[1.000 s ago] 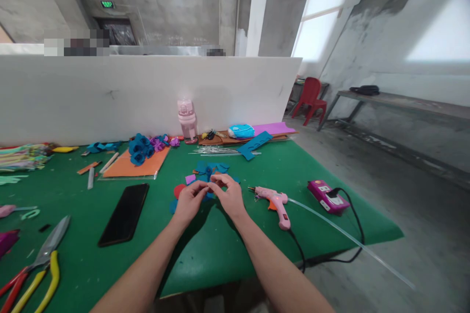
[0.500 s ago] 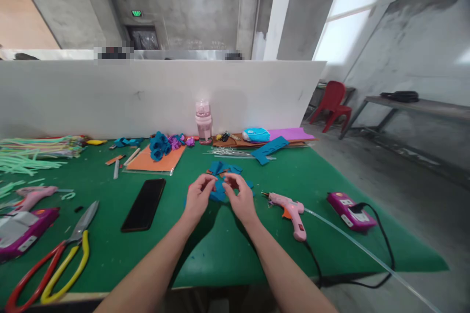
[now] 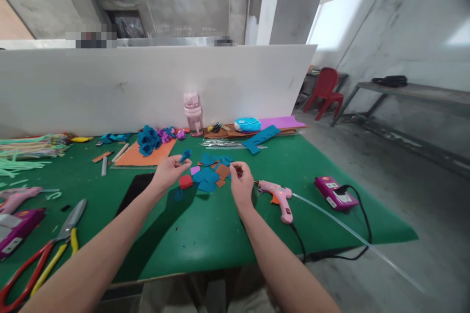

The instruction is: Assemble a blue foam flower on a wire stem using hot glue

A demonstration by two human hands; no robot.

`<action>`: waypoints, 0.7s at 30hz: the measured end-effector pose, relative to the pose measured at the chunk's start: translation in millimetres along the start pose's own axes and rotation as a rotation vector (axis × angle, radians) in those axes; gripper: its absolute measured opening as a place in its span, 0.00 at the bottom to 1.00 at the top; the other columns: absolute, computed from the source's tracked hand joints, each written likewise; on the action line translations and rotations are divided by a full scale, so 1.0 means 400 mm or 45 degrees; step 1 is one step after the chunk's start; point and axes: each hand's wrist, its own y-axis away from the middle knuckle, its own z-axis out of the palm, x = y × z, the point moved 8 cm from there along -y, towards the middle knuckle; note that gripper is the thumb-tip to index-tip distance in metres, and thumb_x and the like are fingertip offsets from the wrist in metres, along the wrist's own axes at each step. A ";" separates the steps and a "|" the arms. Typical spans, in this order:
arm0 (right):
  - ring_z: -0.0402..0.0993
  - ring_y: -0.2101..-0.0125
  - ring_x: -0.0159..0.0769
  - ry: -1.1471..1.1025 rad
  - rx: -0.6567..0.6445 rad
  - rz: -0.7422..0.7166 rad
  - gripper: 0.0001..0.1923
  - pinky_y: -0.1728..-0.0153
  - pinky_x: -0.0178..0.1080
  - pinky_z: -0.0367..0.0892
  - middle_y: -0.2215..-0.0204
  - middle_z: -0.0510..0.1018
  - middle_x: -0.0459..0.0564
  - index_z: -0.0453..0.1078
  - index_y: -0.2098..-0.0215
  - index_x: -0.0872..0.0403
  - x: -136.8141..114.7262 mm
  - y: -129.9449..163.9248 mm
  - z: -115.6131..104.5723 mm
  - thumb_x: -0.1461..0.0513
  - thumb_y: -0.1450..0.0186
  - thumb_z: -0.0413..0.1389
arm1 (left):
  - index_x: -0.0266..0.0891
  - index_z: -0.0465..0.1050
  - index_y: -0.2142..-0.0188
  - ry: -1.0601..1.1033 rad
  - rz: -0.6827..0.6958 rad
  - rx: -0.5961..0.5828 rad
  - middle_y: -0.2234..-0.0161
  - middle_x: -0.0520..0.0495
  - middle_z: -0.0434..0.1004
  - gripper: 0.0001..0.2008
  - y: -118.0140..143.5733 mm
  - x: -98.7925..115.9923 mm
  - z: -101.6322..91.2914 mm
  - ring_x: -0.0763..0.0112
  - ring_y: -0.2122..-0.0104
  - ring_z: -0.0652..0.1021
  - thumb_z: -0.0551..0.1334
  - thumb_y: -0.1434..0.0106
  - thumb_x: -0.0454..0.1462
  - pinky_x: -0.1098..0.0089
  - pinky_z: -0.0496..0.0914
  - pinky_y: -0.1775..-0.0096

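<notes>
A small blue foam roll was pinched at the fingertips of the left hand, which was raised above the green table, its other fingers loosely curled. The right hand was held low beside it, fingers bent in; a tiny dark scrap seemed to be nipped between thumb and forefinger, though it could not be told for certain. Between the 2 hands, blue foam pieces and a red foam disc were spread flat on the table. Just right of the right hand, a pink glue gun was laid on its side. A black phone was partly hidden under the left forearm.
</notes>
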 end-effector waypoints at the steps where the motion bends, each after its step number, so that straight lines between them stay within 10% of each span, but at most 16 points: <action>1: 0.63 0.71 0.32 0.005 -0.003 0.024 0.11 0.68 0.34 0.59 0.73 0.68 0.47 0.65 0.71 0.55 0.005 0.000 0.001 0.56 0.40 0.48 | 0.38 0.72 0.74 -0.074 0.011 -0.064 0.88 0.58 0.53 0.11 -0.004 -0.003 0.020 0.79 0.85 0.56 0.60 0.51 0.44 0.75 0.49 0.80; 13: 0.64 0.74 0.31 0.012 0.033 0.111 0.12 0.70 0.33 0.60 0.76 0.69 0.46 0.65 0.73 0.55 0.040 -0.017 -0.005 0.55 0.40 0.48 | 0.43 0.76 0.71 -0.401 0.063 -0.363 0.84 0.54 0.67 0.13 -0.064 -0.036 0.221 0.71 0.81 0.66 0.65 0.60 0.42 0.74 0.52 0.78; 21: 0.64 0.75 0.31 -0.017 0.011 0.160 0.14 0.71 0.34 0.61 0.77 0.70 0.45 0.65 0.74 0.55 0.040 -0.015 0.001 0.53 0.41 0.48 | 0.39 0.69 0.79 -0.230 0.010 -0.353 0.87 0.57 0.61 0.05 -0.064 -0.025 0.231 0.77 0.85 0.61 0.61 0.56 0.38 0.75 0.52 0.80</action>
